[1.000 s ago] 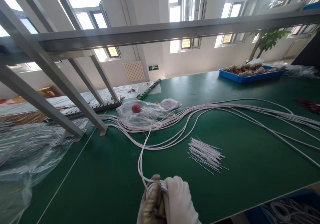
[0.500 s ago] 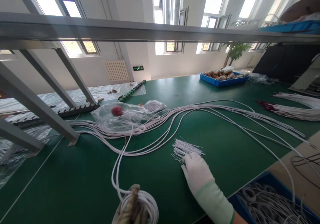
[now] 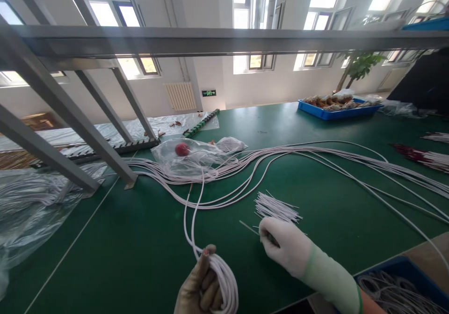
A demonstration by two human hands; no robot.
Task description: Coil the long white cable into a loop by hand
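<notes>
Two gloved hands share the work at the table's near edge: your left hand (image 3: 201,290) clenches the coiled white cable (image 3: 224,281), keeping its loops together, while your right hand (image 3: 286,246) pinches one tie (image 3: 249,228) beside the tie bundle (image 3: 275,207).

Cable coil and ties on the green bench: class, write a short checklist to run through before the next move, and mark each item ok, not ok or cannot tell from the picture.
1. Left hand grips the coil: ok, fingers wrap it.
2. Coil fully wound: not ok, a cable tail runs from it to the bundle.
3. Right hand has one tie pinched: ok, a single strand sticks out from the fingertips.
4. Tie pile within reach: ok, just beyond the right hand.
5. Bare table beside the coil: ok.
6. Tie long enough to go round the coil: cannot tell.
</notes>
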